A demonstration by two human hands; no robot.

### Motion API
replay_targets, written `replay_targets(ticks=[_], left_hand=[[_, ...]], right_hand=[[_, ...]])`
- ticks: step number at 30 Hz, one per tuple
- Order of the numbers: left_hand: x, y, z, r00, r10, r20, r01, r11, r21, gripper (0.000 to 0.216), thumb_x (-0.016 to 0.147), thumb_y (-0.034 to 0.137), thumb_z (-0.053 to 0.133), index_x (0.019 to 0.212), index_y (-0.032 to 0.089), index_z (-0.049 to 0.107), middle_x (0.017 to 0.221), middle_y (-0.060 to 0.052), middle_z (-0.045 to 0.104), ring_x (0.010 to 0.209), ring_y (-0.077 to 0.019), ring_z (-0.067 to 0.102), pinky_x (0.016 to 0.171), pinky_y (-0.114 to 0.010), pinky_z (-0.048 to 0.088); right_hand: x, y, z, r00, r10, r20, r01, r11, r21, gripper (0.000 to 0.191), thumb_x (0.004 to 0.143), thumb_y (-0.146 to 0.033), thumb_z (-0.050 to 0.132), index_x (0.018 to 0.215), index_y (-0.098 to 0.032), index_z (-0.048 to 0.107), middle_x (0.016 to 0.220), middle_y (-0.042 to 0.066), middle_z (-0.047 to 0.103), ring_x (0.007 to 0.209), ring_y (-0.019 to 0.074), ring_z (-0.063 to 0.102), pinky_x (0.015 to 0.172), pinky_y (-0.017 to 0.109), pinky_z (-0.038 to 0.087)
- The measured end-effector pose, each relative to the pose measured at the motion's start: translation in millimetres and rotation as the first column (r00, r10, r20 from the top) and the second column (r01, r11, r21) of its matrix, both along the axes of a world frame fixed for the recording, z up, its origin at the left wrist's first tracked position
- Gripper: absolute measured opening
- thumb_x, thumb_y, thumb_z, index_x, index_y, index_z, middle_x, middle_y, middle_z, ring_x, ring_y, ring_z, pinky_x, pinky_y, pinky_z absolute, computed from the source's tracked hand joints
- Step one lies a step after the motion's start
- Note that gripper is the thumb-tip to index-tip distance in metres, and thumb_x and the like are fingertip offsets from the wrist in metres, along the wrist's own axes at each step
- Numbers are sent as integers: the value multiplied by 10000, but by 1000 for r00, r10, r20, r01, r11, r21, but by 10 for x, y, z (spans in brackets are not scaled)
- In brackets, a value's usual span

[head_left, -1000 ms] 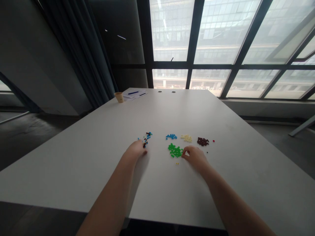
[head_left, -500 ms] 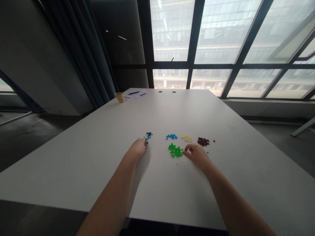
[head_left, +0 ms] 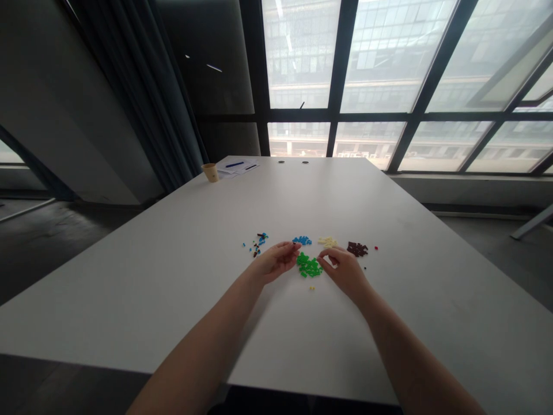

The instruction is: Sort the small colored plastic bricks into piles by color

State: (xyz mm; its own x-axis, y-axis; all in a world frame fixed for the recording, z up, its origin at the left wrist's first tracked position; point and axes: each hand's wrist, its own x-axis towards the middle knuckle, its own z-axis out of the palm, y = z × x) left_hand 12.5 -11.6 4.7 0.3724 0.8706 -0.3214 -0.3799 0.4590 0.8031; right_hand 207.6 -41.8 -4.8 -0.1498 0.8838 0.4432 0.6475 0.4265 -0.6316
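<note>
Head view: the green plastic bricks (head_left: pixel 308 266) lie loose on the tabletop (head_left: pixel 276 202), between the two hands. Judged light, rigid and somewhat slick; not fragile. Best gripped singly by opposite side faces, with fingertips. Left hand (head_left: pixel 275 262): turned partly palm-up left of the green bricks, apparently pinching a small dark piece (head_left: pixel 294 244) at the fingertips. Right hand (head_left: pixel 343 269): fingers curled, fingertips just beside the green bricks' right edge; whether it grips anything cannot be told.
</note>
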Motion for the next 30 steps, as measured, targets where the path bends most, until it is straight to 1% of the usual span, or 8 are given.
replay_targets(ticks=[3, 6, 12, 17, 21, 24, 27, 30], left_hand=[[37, -19, -7, 996, 22, 92, -12, 995, -104, 82, 777, 124, 539, 799, 149, 614, 826, -43, 640, 703, -87, 585, 694, -208, 483], [43, -23, -27, 982, -3, 189, 35, 985, -169, 126, 764, 105, 551, 848, 168, 620, 824, -26, 647, 679, -85, 589, 686, -217, 488], [44, -32, -72, 947, -111, 302, 166, 972, -165, 140, 778, 120, 548, 895, 160, 613, 813, -13, 655, 703, -91, 601, 694, -216, 479], [60, -54, -75, 949, -128, 287, 189, 963, -193, 81, 787, 170, 558, 856, 157, 599, 767, -7, 646, 666, -93, 604, 658, -217, 467], [59, -64, -87, 936, -195, 292, 248, 956, -156, 109, 749, 199, 613, 852, 174, 586, 776, 1, 628, 659, -92, 596, 654, -221, 456], [57, -60, -117, 937, -232, 262, 275, 951, -140, 149, 736, 236, 630, 867, 191, 579, 833, -5, 619, 705, -95, 590, 672, -227, 450], [68, -56, -146, 937, -282, 206, 309, 944, -115, 190, 730, 237, 637, 903, 189, 576, 876, -18, 605, 733, -88, 578, 676, -216, 437], [88, -66, -152, 922, -352, 164, 371, 922, -107, 201, 726, 228, 642, 909, 173, 579, 852, -17, 591, 711, -78, 566, 674, -219, 426]], right_hand=[[-8, 1, -7, 1000, 7, -1, -7, 1000, -2, 90, 740, -224, 544, 692, -189, 611, 559, -30, 405, 541, 112, 402, 538, 224, 318], [-9, 6, -22, 1000, 18, 8, -18, 1000, -4, 93, 746, -224, 539, 697, -192, 610, 564, -29, 403, 543, 111, 401, 541, 224, 319], [-2, 14, -53, 999, 30, 12, -30, 999, -12, 97, 748, -226, 533, 715, -192, 619, 572, -24, 416, 549, 113, 406, 544, 225, 322], [1, 25, -61, 1000, 28, 8, -28, 1000, 2, 93, 745, -225, 540, 709, -191, 618, 563, -30, 395, 547, 114, 402, 544, 228, 323], [1, 11, -31, 999, 30, -15, -30, 999, 19, 95, 758, -215, 536, 716, -186, 616, 566, -30, 394, 548, 112, 408, 550, 231, 334], [-15, -16, -2, 997, 37, -72, -32, 997, 71, 107, 774, -225, 535, 811, -192, 630, 606, -16, 452, 586, 120, 441, 583, 238, 364], [-47, -40, 11, 991, 86, -103, -72, 989, 130, 183, 780, -249, 551, 944, -213, 623, 711, 11, 530, 669, 137, 488, 643, 257, 397], [-75, -50, 1, 988, 137, -78, -125, 982, 139, 174, 788, -265, 553, 939, -232, 634, 756, 27, 561, 737, 154, 516, 685, 279, 410]])
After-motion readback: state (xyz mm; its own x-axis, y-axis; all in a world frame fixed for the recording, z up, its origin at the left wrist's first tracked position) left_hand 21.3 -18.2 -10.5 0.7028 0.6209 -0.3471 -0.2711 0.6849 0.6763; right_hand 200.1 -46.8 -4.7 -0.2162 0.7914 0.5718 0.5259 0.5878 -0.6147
